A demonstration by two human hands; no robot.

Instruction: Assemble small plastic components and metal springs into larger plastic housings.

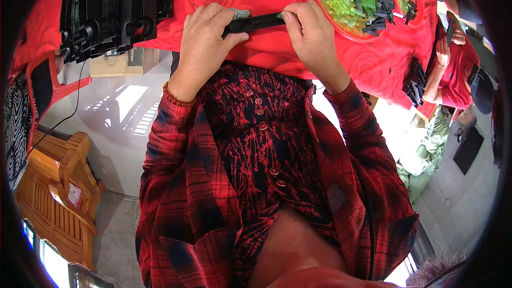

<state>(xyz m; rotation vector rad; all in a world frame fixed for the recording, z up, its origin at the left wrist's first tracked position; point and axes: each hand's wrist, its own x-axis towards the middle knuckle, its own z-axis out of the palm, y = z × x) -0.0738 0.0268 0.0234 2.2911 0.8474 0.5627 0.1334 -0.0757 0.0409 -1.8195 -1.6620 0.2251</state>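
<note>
A long, narrow black plastic part (256, 23) lies level between my hands, just over the near edge of the red cloth. My left hand (205, 42) is closed around its left end, thumb below and fingers on top. Something grey and speckled (241, 14) shows at the left fingertips; whether it is a finger cover I cannot tell. At the part's right end my right hand (313, 34) pinches a small green piece (280, 15) between thumb and finger, touching the part. Most of that piece is hidden by the fingers.
A red basin (341, 33) of yellow-green translucent pieces and small black pieces stands at the right, another red container (418, 13) beyond it. Black plastic parts (114, 10) are stacked at the left. Another person (453, 69) works at the far right. A wooden chair (58, 197) stands lower left.
</note>
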